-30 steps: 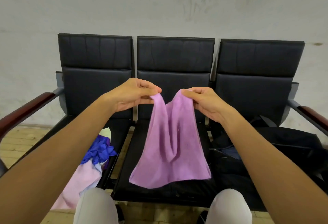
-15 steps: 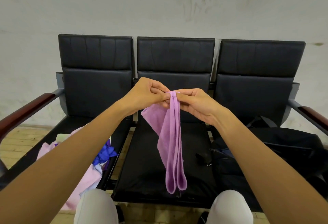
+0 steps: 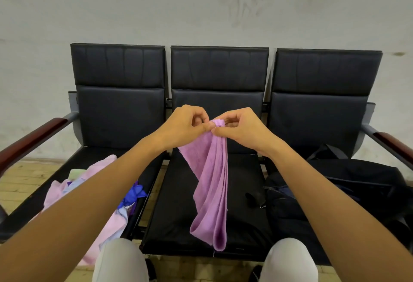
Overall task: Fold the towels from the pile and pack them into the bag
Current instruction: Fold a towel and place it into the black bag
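A purple towel (image 3: 211,188) hangs folded in half lengthwise above the middle seat, its lower fold near the seat's front edge. My left hand (image 3: 185,126) and my right hand (image 3: 240,128) meet at its top edge and both pinch the corners together there. A pile of towels (image 3: 100,194), pink, pale blue and deep blue, lies on the left seat, partly hidden by my left forearm. A black bag (image 3: 348,189) lies on the right seat, with its opening facing the middle seat.
A row of three black padded seats (image 3: 220,69) stands against a grey wall, with wooden armrests (image 3: 33,137) at both ends. My knees in light trousers (image 3: 120,261) sit just before the seat fronts. A small dark strap (image 3: 253,197) lies by the bag.
My hands came together, bringing the two top corners of the spread purple towel into one pinch. The towel went from open and wide to a narrow hanging fold.
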`<act>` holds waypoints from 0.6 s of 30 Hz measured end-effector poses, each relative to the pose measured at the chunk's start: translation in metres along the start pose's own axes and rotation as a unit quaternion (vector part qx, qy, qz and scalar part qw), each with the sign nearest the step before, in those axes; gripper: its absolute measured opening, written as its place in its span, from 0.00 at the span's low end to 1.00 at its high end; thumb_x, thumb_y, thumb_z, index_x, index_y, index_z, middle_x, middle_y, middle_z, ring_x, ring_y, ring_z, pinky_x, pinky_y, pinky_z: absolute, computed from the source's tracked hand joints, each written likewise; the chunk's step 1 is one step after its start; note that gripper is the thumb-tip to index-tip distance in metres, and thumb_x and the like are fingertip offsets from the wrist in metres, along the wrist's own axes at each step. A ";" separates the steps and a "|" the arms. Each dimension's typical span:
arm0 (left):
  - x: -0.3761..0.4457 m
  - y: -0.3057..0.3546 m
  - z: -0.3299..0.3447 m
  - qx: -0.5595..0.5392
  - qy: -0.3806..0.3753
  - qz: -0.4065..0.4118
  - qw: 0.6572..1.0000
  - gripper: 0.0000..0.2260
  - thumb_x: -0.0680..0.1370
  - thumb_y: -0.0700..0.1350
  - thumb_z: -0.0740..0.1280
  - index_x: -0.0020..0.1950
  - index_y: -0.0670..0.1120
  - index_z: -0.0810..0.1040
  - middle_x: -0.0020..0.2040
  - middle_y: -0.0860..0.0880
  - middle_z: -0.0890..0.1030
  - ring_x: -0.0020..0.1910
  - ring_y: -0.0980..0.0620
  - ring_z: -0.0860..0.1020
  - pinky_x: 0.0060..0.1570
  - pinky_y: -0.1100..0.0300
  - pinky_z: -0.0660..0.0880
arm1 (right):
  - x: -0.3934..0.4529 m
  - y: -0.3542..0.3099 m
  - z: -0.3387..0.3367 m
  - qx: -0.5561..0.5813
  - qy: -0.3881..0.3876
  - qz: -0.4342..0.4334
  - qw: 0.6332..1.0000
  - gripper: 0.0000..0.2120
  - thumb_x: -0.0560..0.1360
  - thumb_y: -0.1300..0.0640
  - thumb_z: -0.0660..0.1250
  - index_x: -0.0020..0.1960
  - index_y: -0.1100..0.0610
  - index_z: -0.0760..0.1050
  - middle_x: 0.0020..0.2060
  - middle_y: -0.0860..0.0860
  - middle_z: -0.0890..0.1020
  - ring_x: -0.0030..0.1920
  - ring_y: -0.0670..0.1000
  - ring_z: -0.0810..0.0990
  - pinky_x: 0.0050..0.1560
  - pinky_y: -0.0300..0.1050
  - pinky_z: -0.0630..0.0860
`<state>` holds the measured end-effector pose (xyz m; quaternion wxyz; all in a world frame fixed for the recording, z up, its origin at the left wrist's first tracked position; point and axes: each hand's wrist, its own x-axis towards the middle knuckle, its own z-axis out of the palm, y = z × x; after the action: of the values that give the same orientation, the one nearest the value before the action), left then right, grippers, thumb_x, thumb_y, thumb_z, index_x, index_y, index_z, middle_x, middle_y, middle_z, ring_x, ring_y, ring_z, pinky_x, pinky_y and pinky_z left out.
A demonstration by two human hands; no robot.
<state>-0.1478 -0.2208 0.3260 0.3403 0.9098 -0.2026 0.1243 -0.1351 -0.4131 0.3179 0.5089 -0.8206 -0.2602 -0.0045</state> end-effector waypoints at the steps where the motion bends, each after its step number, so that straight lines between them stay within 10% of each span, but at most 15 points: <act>1: -0.001 -0.001 0.000 0.012 -0.011 0.005 1.000 0.05 0.78 0.47 0.69 0.47 0.46 0.80 0.41 0.48 0.80 0.41 0.50 0.79 0.44 0.61 0.77 | 0.000 0.001 0.000 -0.010 0.006 -0.002 1.000 0.08 0.75 0.61 0.72 0.55 0.57 0.83 0.45 0.50 0.86 0.46 0.45 0.85 0.47 0.37 0.81; 5: -0.008 -0.011 -0.001 0.050 -0.088 0.023 0.995 0.07 0.78 0.48 0.68 0.44 0.45 0.81 0.48 0.48 0.78 0.46 0.58 0.74 0.45 0.73 0.70 | 0.001 0.004 0.000 -0.024 0.035 0.007 0.999 0.08 0.77 0.61 0.70 0.53 0.52 0.83 0.46 0.47 0.85 0.46 0.44 0.84 0.46 0.35 0.81; 10: -0.012 -0.036 -0.001 0.053 -0.191 -0.052 0.979 0.10 0.78 0.51 0.67 0.49 0.45 0.82 0.48 0.48 0.82 0.47 0.53 0.81 0.49 0.55 0.80 | 0.001 0.004 -0.005 -0.021 0.064 0.017 0.998 0.08 0.78 0.61 0.68 0.55 0.53 0.82 0.47 0.47 0.83 0.47 0.44 0.83 0.44 0.31 0.79; 18: -0.007 -0.037 -0.013 0.039 -0.032 -0.021 0.999 0.05 0.75 0.43 0.72 0.48 0.48 0.78 0.49 0.51 0.78 0.48 0.54 0.79 0.44 0.64 0.77 | -0.001 0.020 -0.015 -0.072 0.162 0.028 0.984 0.07 0.76 0.62 0.70 0.52 0.55 0.83 0.45 0.46 0.84 0.45 0.44 0.82 0.43 0.33 0.79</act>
<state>-0.1386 -0.1846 0.3118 0.3004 0.9299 -0.1895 0.0957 -0.1238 -0.4328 0.3080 0.4834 -0.8507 -0.1503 -0.1416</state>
